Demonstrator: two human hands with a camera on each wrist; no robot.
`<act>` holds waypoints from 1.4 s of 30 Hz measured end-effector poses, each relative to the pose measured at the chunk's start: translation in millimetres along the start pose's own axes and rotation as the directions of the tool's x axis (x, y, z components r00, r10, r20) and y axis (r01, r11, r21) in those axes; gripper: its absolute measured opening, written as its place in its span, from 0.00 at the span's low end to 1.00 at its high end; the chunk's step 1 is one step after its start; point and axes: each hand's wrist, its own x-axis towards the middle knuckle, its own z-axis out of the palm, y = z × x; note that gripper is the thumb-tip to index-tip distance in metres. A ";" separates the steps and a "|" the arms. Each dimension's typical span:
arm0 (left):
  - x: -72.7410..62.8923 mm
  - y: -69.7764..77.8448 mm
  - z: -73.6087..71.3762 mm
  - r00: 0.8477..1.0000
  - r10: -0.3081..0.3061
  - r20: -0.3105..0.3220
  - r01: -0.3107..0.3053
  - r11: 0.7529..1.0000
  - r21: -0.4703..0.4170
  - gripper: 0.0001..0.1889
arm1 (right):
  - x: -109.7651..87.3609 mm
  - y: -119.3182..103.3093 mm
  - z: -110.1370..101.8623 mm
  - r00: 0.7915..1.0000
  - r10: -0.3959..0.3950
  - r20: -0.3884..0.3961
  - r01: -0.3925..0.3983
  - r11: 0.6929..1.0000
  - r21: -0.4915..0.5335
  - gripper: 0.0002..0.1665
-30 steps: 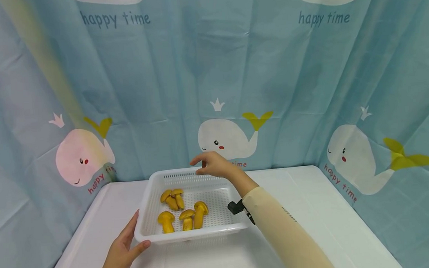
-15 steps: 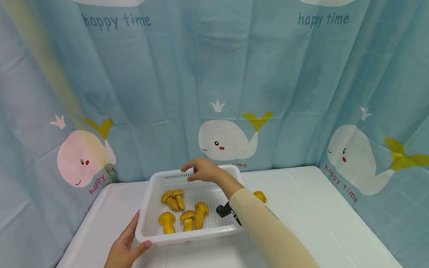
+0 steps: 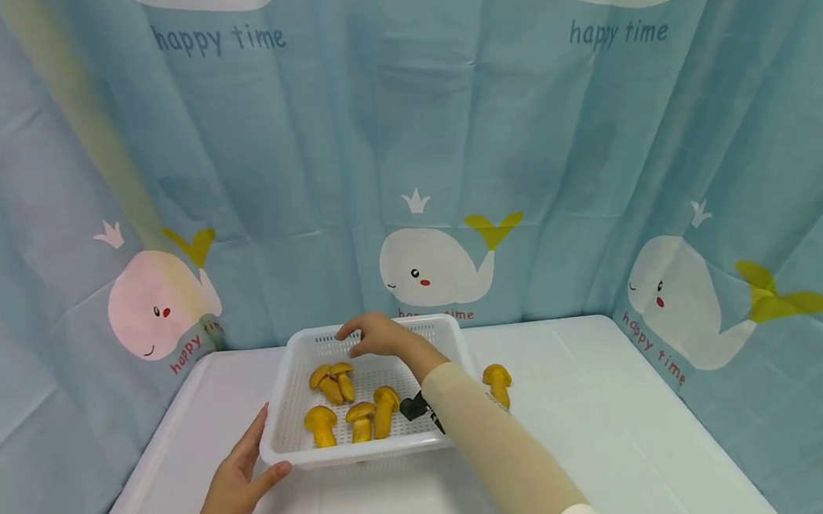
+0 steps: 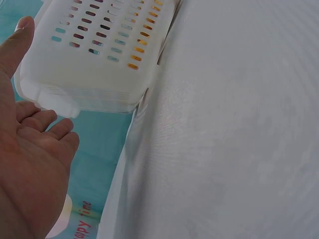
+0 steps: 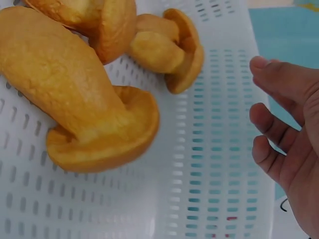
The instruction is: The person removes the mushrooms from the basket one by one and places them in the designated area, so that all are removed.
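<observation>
A white perforated plastic basket (image 3: 367, 450) holds several yellow mushrooms, among them a touching pair at its back left (image 3: 331, 384) and one at the front left (image 3: 320, 428). My left hand (image 3: 233, 482) touches the basket's front-left corner, thumb on the front and fingers along the left side. In the left wrist view its fingers look nearly straight to lightly bent. Over the back of the basket hovers my right hand (image 3: 381, 336), fingers spread and holding nothing. The right wrist view shows a gap between its fingers and the nearest mushroom (image 5: 172, 50).
One yellow mushroom (image 3: 497, 381) lies on the white table (image 3: 606, 434) to the right of the basket, partly behind the right sleeve (image 3: 497, 448). A small black device (image 3: 413, 406) sits at the right wrist. A blue whale-print curtain (image 3: 293, 178) hangs around the table.
My right hand has moved left and lower over the basket. The mushroom on the table at right has come out from behind the right sleeve. My left hand stays at the corner.
</observation>
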 end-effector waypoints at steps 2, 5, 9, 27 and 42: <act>-0.5 -0.3 0.1 1.000 0.003 -0.002 -0.003 1.000 -0.005 0.48 | 2.7 0.3 3.7 1.000 0.004 0.014 -0.003 1.000 -0.008 0.23; -1.2 -0.8 0.7 1.000 -0.005 0.000 0.005 1.000 -0.010 0.48 | 4.5 1.6 8.8 0.999 0.017 0.041 -0.017 1.000 -0.006 0.23; 0.3 -0.4 1.4 1.000 -0.022 0.004 0.022 1.000 0.005 0.48 | 6.5 3.8 14.1 0.997 0.034 0.067 -0.033 0.999 -0.023 0.24; 0.7 7.0 0.8 0.999 -0.050 0.011 0.050 0.999 0.002 0.49 | 8.0 -1.7 30.9 0.980 0.152 0.128 -0.153 0.988 -0.004 0.23; -1.5 2.1 0.3 1.000 -0.030 -0.002 0.030 0.999 0.019 0.48 | 18.1 1.8 41.3 0.973 0.182 0.142 -0.174 0.983 -0.067 0.19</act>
